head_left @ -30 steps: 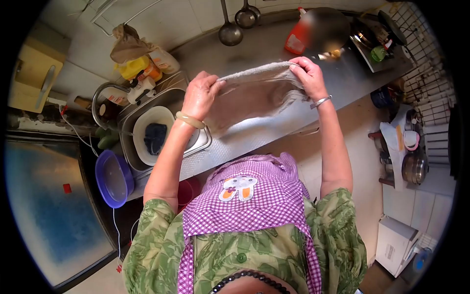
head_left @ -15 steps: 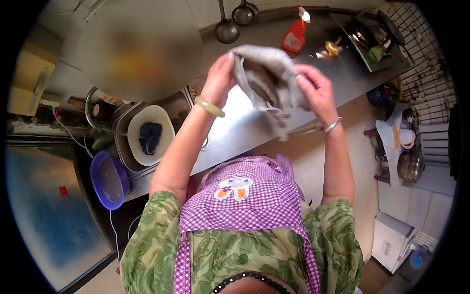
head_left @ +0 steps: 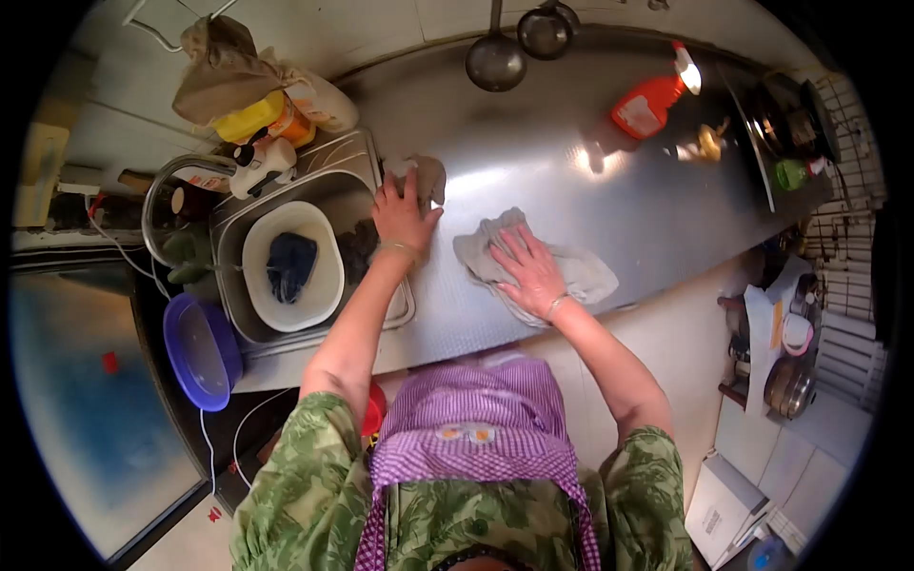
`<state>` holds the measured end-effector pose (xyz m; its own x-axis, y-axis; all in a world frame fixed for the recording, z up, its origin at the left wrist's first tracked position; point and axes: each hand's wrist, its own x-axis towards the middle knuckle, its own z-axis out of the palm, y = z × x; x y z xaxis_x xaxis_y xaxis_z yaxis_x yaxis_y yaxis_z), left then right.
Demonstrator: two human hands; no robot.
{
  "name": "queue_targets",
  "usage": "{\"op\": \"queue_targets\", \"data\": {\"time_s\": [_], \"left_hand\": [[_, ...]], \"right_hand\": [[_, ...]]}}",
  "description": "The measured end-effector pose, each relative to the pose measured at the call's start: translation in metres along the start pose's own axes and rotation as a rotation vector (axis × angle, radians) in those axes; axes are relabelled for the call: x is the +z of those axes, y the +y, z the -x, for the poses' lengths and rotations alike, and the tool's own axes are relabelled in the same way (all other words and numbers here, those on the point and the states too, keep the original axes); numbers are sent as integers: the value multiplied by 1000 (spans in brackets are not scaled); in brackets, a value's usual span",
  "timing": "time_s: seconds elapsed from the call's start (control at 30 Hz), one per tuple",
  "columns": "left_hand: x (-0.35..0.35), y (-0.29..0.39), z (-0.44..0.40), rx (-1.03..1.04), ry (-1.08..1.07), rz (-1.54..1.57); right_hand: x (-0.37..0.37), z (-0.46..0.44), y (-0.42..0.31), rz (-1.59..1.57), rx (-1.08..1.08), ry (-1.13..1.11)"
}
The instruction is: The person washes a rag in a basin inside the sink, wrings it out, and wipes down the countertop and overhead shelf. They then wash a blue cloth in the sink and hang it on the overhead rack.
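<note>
A light grey cloth (head_left: 590, 274) lies partly spread on the steel counter (head_left: 657, 205), near its front edge. My right hand (head_left: 529, 274) rests on top of it, fingers stretched out and palm down. By the sink's right rim, my left hand (head_left: 404, 221) has its fingers apart, the tips touching a crumpled brownish cloth (head_left: 430, 177). Another dark crumpled cloth (head_left: 359, 249) hangs at the sink's edge beside my left wrist. In the sink (head_left: 367, 157) stands a white basin (head_left: 330, 285) with a dark blue cloth (head_left: 291, 266) inside.
A red spray bottle (head_left: 647, 107) and a small brass-coloured item (head_left: 706, 143) are toward the counter's back right. Two ladles, one a long-handled ladle (head_left: 496, 65), hang on the wall. A purple basin (head_left: 202, 350) sits left of the sink, below the curved faucet (head_left: 152, 209).
Both hands held the grey cloth up in the air before. The cloth is now down on the counter under my right hand, and my left hand has moved left to the brownish cloth.
</note>
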<state>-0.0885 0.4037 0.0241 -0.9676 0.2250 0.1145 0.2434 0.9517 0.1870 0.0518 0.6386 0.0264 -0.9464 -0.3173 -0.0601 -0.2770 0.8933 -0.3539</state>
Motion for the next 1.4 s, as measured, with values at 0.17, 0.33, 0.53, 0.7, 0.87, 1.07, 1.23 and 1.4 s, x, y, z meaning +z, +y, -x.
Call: {"op": "queue_targets", "data": {"time_s": [0.17,0.33,0.53,0.7,0.87,1.07,1.23,1.4], "left_hand": [[12,-14,-9,-71,-49,281],[-20,-42,57,-591,75,1277],[-77,-102,107,-715,329,1333],[-88,-110,62,-583,385,1324],[-77,-80,-35,-409,459,1326],[-77,-70,-107,-200,494,756],[-33,-52,-57,-80,308,340],[-10,3,-16,146,-48,244]], "right_hand": [[-6,-85,83,-115,253,332],[12,-236,116,118,163,363],[35,-363,29,184,2,243],[42,-239,-42,57,-263,149],[74,-52,-113,-211,-111,-61],[26,-25,-33,-181,125,14],[-27,-97,115,-27,343,393],[-34,-203,207,296,496,376]]}}
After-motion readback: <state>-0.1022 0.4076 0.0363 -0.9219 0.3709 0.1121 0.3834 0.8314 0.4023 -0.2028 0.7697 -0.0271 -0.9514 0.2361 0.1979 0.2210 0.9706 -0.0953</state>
